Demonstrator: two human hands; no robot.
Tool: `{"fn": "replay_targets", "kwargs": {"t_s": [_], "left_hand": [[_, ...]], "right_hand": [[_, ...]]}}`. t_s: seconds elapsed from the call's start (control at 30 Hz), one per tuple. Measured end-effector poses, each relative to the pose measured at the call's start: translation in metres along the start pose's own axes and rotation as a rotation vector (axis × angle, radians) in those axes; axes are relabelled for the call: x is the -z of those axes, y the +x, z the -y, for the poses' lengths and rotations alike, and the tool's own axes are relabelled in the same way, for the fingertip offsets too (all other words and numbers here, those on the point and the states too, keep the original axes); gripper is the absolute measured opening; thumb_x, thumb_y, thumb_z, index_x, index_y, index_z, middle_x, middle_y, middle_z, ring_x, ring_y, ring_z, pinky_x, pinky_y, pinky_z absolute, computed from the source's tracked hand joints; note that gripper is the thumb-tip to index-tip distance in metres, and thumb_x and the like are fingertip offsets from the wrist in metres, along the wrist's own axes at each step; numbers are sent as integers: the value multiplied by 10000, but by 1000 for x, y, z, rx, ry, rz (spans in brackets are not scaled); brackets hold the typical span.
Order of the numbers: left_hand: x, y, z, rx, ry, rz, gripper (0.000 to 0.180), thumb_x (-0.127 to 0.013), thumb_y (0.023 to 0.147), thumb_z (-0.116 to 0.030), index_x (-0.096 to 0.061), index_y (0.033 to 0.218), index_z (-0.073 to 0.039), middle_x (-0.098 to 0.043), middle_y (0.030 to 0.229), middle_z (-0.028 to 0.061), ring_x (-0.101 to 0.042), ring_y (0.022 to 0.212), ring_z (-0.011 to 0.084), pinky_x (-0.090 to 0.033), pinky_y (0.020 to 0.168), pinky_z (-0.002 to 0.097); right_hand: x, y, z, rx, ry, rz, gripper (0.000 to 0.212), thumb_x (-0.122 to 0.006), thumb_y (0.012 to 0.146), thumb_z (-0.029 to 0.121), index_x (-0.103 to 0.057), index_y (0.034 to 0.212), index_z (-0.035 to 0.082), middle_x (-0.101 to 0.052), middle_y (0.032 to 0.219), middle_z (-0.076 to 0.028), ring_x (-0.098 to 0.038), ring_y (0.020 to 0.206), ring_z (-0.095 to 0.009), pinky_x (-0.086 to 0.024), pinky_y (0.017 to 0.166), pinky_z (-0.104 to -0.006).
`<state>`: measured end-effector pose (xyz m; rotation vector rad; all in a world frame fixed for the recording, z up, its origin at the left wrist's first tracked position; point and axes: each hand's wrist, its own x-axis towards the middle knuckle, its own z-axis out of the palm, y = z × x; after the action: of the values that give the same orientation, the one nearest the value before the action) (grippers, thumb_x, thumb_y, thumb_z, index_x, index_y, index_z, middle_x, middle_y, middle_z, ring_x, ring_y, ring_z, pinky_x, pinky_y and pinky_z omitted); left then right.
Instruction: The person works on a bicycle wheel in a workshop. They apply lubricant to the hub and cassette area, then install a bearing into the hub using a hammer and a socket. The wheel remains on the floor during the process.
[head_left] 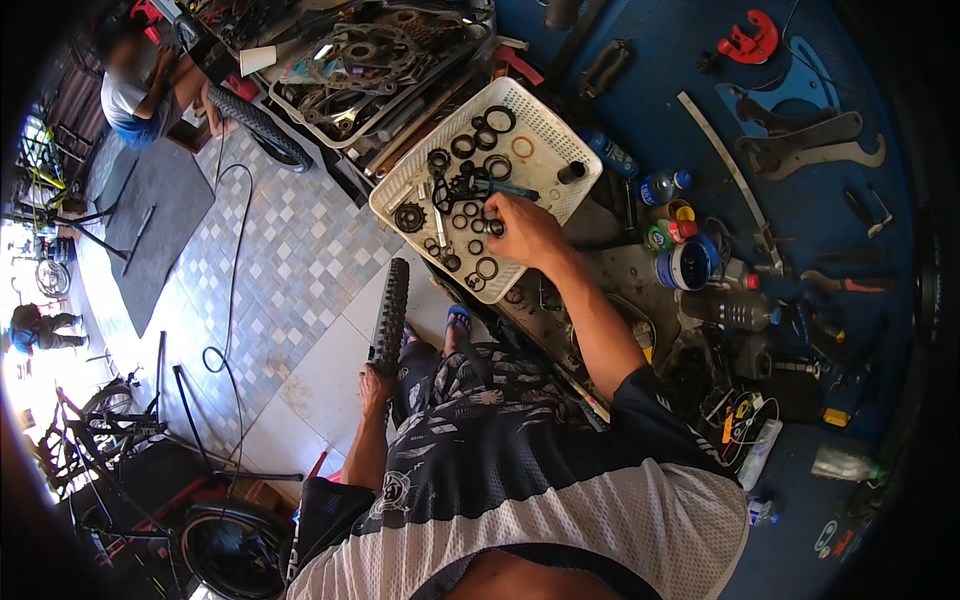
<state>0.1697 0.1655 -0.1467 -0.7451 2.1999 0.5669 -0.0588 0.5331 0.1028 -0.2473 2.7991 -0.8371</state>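
Note:
My right hand reaches over a white plastic basket. Its fingers close on a small dark ring-shaped bearing part. Around it in the basket lie several black and metal rings, a toothed cog, a copper-coloured ring, a black cylinder and a silver rod. Down by my left leg, my left hand grips the top of a knobby bicycle tyre seen edge-on. The rest of its wheel is hidden.
Behind the basket, a tray is heaped with chainrings and metal parts. Bottles and a blue-white tub crowd the bench to the right, below wall-hung wrenches. Another person sits far left; bicycle frames stand lower left.

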Motion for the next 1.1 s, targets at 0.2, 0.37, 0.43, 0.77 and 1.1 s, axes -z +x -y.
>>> {"fn": "replay_targets", "kwargs": {"t_s": [0.2,0.37,0.43,0.77,1.1], "left_hand": [[-6,1,3,-23,7,-90,669,-794,789,-418,-545,1286,-46,-618,1268,248,-614,1196,445,-507,963,562],[-5,7,-1,-28,20,-85,708,-813,765,-430,-543,1278,-24,-619,1266,249,-617,1194,437,-510,965,554],[-4,7,-3,-8,20,-62,718,-819,758,-436,-543,1274,-19,-618,1265,249,-618,1195,434,-511,966,552],[-7,7,1,-33,30,-79,720,-830,752,-463,-564,1261,-27,-632,1231,259,-618,1189,431,-513,962,546],[99,-8,-71,-577,-117,-536,479,-783,887,-320,-661,1264,-51,-704,1107,220,-694,1010,373,-544,897,445]], "right_hand": [[30,-14,-14,155,1225,202,429,-761,886,114,-604,1266,-12,-672,1096,-64,-647,946,-142,-558,793,-311],[33,-19,-19,297,1711,270,496,-812,890,198,-601,1289,-9,-665,1118,-114,-639,933,-170,-540,793,-309],[33,-19,-20,336,1721,296,504,-814,890,214,-603,1290,-7,-665,1117,-123,-639,930,-176,-538,798,-312],[40,-21,-20,332,1653,268,479,-806,890,226,-622,1264,-10,-668,1057,-97,-626,886,-152,-523,798,-295],[32,-1,-6,-27,-230,55,316,-771,836,216,-673,1101,73,-698,1086,-132,-684,1016,-271,-543,895,-409]]}}
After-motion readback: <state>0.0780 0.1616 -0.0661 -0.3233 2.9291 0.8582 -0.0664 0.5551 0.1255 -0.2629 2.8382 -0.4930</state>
